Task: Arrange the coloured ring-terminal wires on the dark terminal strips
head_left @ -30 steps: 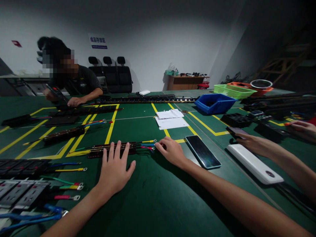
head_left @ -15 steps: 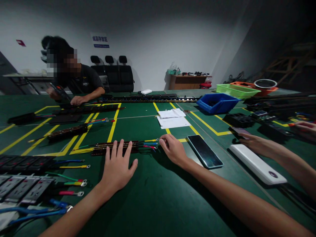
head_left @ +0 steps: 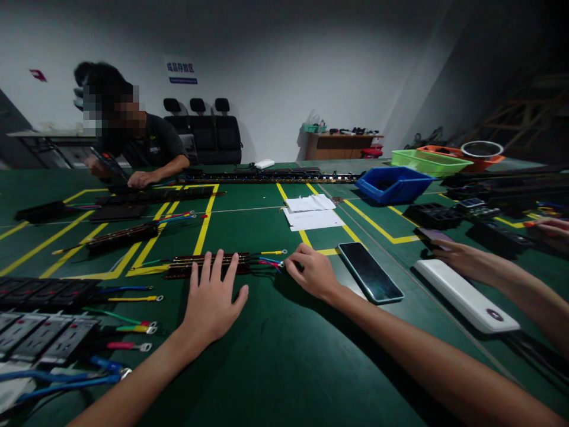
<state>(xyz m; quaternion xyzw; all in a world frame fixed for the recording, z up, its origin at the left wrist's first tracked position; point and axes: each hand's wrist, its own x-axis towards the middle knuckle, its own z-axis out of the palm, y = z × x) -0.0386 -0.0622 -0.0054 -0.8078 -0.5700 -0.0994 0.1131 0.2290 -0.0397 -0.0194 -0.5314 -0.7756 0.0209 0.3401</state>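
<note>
My left hand (head_left: 212,299) lies flat and open on the green table (head_left: 284,356), fingertips resting on a dark strip with copper bars (head_left: 195,265). Coloured wires with ring terminals (head_left: 269,258) stick out of the strip's right end. My right hand (head_left: 311,274) is closed in a pinch on the ends of those wires. A black phone (head_left: 370,272) lies just right of that hand.
Socket modules with coloured leads (head_left: 48,335) sit at the near left. More strips (head_left: 120,236) lie on yellow floor-tape lines. Papers (head_left: 311,213), a blue bin (head_left: 391,184) and a white power bank (head_left: 464,295) lie to the right. Another person's arm (head_left: 489,270) reaches in; a seated person (head_left: 133,148) works opposite.
My right hand has shifted slightly left and closed its pinch on the wire ends. My left hand stays flat on the strip.
</note>
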